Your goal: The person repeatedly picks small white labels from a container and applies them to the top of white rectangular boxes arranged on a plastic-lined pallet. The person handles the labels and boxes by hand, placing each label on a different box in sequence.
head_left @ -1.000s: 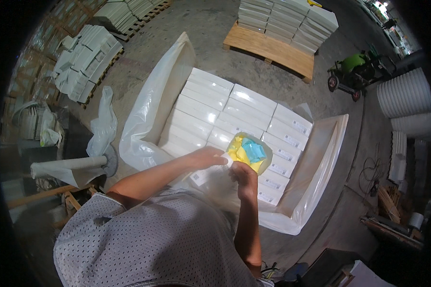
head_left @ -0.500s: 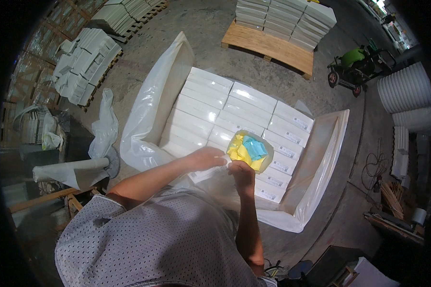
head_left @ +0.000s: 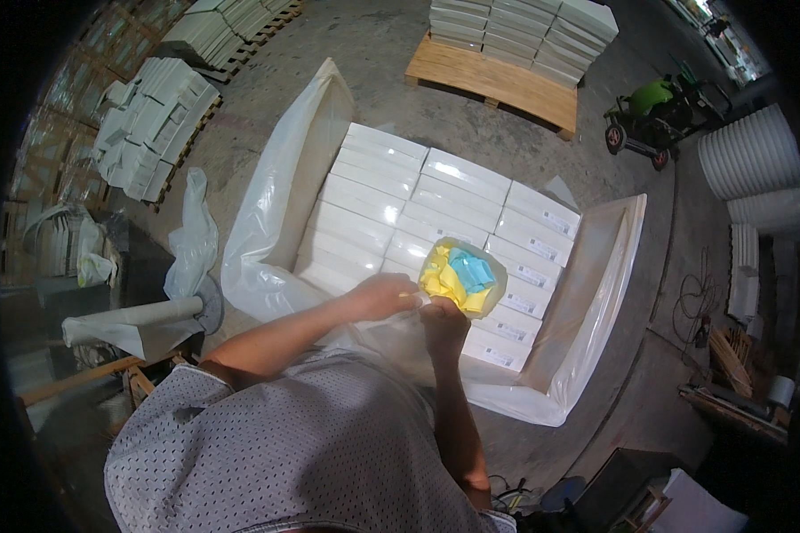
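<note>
My left hand (head_left: 378, 298) is closed, its fingertips pinching a small whitish piece (head_left: 424, 300) that lies between my two hands. My right hand (head_left: 444, 322) is closed beside it, gripping the near edge of a round, translucent bag (head_left: 498, 293). Crumpled yellow pieces (head_left: 443, 277) and light-blue pieces (head_left: 473, 271) fill the bag. Underneath, white boxes (head_left: 458, 204) lie in close rows, several with printed labels on their ends. Clear plastic sheeting (head_left: 271, 204) rises around the boxes and drapes toward my body.
A wooden pallet (head_left: 498, 89) with white stacks stands ahead. Other white stacks (head_left: 151, 124) sit at far left. A roll of white sheeting (head_left: 133, 322) is at my left. To the right are a green wheeled machine (head_left: 653, 102) and a large ribbed white coil (head_left: 747, 160).
My left fingers have closed in further around the whitish piece and cover more of it. The bag stays in my right hand, almost unmoved. The view has shifted slightly.
</note>
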Available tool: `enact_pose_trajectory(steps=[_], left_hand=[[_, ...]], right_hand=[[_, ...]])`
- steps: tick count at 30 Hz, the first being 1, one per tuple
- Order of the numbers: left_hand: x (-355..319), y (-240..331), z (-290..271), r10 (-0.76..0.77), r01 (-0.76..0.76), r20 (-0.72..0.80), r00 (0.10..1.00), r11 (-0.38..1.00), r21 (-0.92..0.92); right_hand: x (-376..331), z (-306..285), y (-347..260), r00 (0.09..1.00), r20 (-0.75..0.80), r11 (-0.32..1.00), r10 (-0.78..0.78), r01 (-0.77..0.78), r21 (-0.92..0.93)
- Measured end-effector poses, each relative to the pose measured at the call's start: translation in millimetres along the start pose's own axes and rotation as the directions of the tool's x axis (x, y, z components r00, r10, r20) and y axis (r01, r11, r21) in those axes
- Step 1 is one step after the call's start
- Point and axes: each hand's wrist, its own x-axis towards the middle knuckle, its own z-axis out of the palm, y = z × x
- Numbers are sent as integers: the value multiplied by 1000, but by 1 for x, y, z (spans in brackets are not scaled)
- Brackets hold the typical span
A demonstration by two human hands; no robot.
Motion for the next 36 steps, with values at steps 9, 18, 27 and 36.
enact_pose_trajectory(steps=[9,18,27,36], left_hand=[[5,-11,-11,-422,431,166,891,676,-598],[4,-2,6,-289,271,-23,957,920,-281],[8,-8,6,-236,335,240,942,581,-742],[28,10,22,-352,383,187,917,650,-657]], right_hand=[[-2,-11,-6,989,66,831,133,-148,537],[2,-12,-9,982,46,947,185,-190,259],[7,-25,8,984,126,927,124,-160,338],[8,-24,8,996,64,963,60,-74,260]])
